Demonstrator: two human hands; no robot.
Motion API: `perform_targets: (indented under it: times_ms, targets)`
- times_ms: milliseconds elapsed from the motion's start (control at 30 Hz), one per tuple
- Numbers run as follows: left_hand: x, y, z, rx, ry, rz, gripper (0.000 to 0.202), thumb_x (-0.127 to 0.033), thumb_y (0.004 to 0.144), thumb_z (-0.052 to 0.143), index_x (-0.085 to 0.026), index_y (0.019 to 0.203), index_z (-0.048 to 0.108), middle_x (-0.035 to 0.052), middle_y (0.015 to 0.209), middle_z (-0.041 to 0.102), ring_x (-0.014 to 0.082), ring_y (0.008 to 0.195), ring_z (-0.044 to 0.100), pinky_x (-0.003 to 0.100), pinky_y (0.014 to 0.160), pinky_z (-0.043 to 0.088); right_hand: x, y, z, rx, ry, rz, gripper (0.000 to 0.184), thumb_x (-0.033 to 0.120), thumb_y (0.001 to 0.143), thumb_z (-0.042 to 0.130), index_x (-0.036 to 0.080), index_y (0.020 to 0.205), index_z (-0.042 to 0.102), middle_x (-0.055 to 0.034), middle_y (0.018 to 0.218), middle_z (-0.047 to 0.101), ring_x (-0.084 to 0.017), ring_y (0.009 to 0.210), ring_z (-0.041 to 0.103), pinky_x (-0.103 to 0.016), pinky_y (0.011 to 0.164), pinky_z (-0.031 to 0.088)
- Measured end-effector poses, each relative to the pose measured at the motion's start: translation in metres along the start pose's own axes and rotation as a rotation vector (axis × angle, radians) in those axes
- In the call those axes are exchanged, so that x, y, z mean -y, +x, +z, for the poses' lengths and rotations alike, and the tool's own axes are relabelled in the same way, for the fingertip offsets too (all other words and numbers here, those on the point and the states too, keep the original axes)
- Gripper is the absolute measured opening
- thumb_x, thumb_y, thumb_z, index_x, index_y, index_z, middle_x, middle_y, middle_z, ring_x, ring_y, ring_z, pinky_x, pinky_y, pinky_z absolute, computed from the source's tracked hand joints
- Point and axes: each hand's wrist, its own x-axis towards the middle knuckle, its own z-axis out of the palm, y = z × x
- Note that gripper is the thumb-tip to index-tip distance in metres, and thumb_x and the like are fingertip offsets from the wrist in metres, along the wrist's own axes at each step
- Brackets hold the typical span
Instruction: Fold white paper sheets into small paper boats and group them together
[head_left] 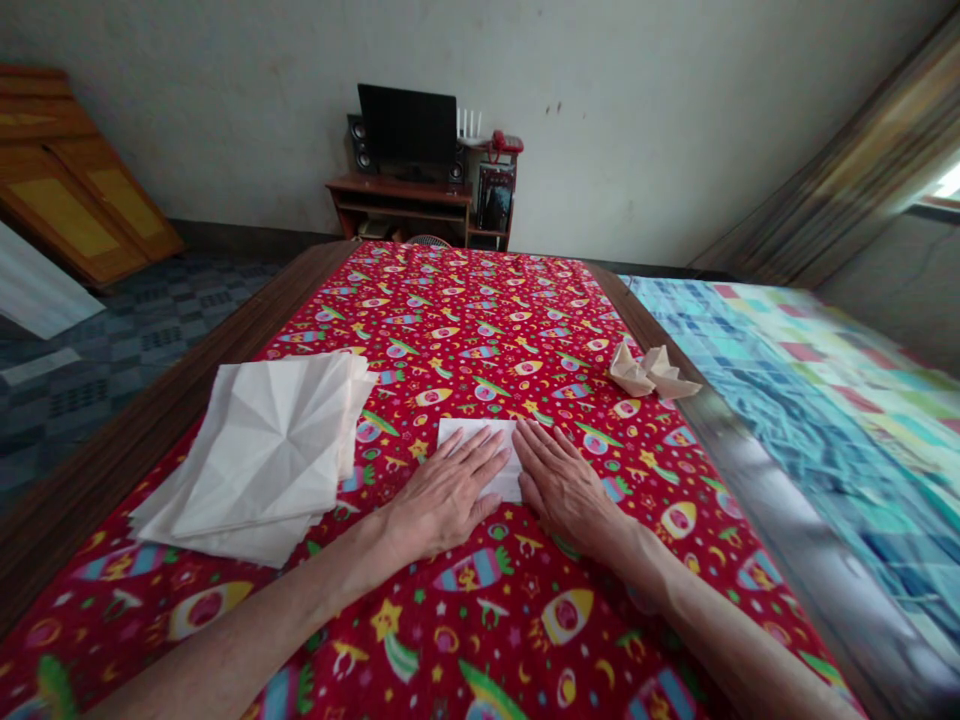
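Note:
A small folded white paper (pixel 466 434) lies on the red patterned cloth (pixel 480 330) in front of me. My left hand (pixel 448 492) rests flat on the paper's left part, fingers stretched out. My right hand (pixel 564 483) lies flat beside it, its fingers pressing the paper's right edge. Most of the paper is hidden under both hands.
A stack of creased white paper sheets (pixel 259 455) sits to the left. A folded beige paper shape (pixel 651 372) lies at the cloth's right edge. A bed with a blue patchwork sheet (pixel 810 400) adjoins on the right. A desk with a monitor (pixel 409 128) stands against the far wall.

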Motion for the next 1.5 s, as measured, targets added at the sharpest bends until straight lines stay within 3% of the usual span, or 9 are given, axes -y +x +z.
perform_targets:
  times_ms: [133, 400, 533, 600, 733, 967, 1100, 1267, 1500]
  targets:
    - [0.007, -0.003, -0.003, 0.011, 0.048, -0.058, 0.053, -0.046, 0.096, 0.036, -0.021, 0.142, 0.035, 0.0082, 0.153, 0.026, 0.0278, 0.142, 0.018, 0.048, 0.115, 0.019, -0.008, -0.001, 0.002, 0.023, -0.009, 0.059, 0.051, 0.026, 0.094, 0.035, 0.004, 0.14, 0.038, -0.0177, 0.148, 0.032, -0.026, 0.138, 0.028, -0.046, 0.112, 0.027]
    - [0.02, -0.014, -0.004, 0.043, 0.139, -0.192, 0.067, -0.052, 0.094, 0.032, -0.006, 0.143, 0.029, 0.0182, 0.153, 0.017, 0.0278, 0.143, 0.014, 0.045, 0.115, 0.02, -0.003, -0.004, -0.003, -0.061, -0.087, 0.179, 0.044, 0.027, 0.094, 0.042, 0.004, 0.13, 0.048, -0.0247, 0.142, 0.039, -0.035, 0.135, 0.031, -0.057, 0.106, 0.031]
    - [0.022, -0.013, -0.003, 0.036, 0.122, -0.194, 0.065, -0.05, 0.094, 0.032, -0.004, 0.141, 0.034, 0.02, 0.151, 0.022, 0.0279, 0.142, 0.018, 0.046, 0.114, 0.024, 0.024, -0.002, -0.009, -0.172, -0.035, -0.071, 0.035, 0.011, 0.091, 0.041, 0.009, 0.125, 0.051, -0.022, 0.133, 0.05, -0.029, 0.13, 0.041, -0.051, 0.105, 0.037]
    - [0.028, -0.012, -0.004, 0.014, 0.087, -0.176, 0.057, -0.041, 0.095, 0.035, -0.006, 0.139, 0.037, 0.0183, 0.15, 0.027, 0.0265, 0.141, 0.022, 0.046, 0.113, 0.026, 0.037, 0.0, -0.011, -0.154, 0.08, -0.215, 0.025, 0.017, 0.093, 0.044, 0.013, 0.114, 0.057, -0.0162, 0.118, 0.062, -0.023, 0.117, 0.055, -0.039, 0.097, 0.047]
    - [0.046, -0.014, -0.006, -0.03, -0.037, -0.107, 0.044, -0.018, 0.09, 0.038, -0.01, 0.133, 0.047, 0.0132, 0.144, 0.042, 0.0218, 0.136, 0.035, 0.043, 0.111, 0.032, 0.047, 0.007, -0.016, -0.126, 0.103, -0.212, 0.018, 0.02, 0.092, 0.05, 0.011, 0.105, 0.058, -0.0153, 0.111, 0.064, -0.025, 0.112, 0.057, -0.036, 0.092, 0.051]
    - [0.063, -0.017, -0.009, -0.093, -0.164, -0.038, 0.05, -0.004, 0.08, 0.038, -0.011, 0.126, 0.055, 0.0128, 0.135, 0.053, 0.0198, 0.129, 0.045, 0.039, 0.108, 0.039, 0.048, 0.013, -0.023, -0.077, -0.018, -0.256, 0.025, 0.002, 0.084, 0.044, 0.009, 0.104, 0.058, -0.0189, 0.107, 0.065, -0.026, 0.105, 0.059, -0.038, 0.083, 0.053]
    - [0.063, -0.02, -0.008, -0.077, -0.182, -0.027, 0.058, -0.001, 0.075, 0.04, -0.014, 0.13, 0.052, 0.0111, 0.139, 0.049, 0.0187, 0.131, 0.042, 0.039, 0.11, 0.037, 0.041, 0.017, -0.022, -0.091, 0.058, -0.197, 0.022, 0.006, 0.086, 0.043, 0.011, 0.097, 0.061, -0.015, 0.103, 0.068, -0.023, 0.098, 0.063, -0.035, 0.079, 0.054]
    - [0.062, -0.018, -0.008, -0.123, -0.184, -0.029, 0.05, -0.015, 0.085, 0.051, -0.018, 0.135, 0.047, 0.012, 0.145, 0.041, 0.0253, 0.136, 0.033, 0.047, 0.11, 0.035, 0.016, 0.019, -0.024, -0.322, 0.235, -0.218, 0.022, 0.015, 0.092, 0.044, 0.017, 0.108, 0.06, -0.0094, 0.11, 0.069, -0.019, 0.106, 0.062, -0.041, 0.096, 0.046]
    - [0.052, -0.012, -0.03, -0.377, -0.126, 0.091, 0.029, -0.017, 0.093, 0.045, -0.021, 0.116, 0.063, 0.0069, 0.125, 0.062, 0.0216, 0.128, 0.046, 0.045, 0.104, 0.043, -0.003, 0.021, -0.034, -0.41, 0.403, -0.239, 0.025, 0.013, 0.093, 0.046, 0.023, 0.11, 0.062, -0.005, 0.111, 0.069, -0.016, 0.109, 0.062, -0.047, 0.107, 0.033]
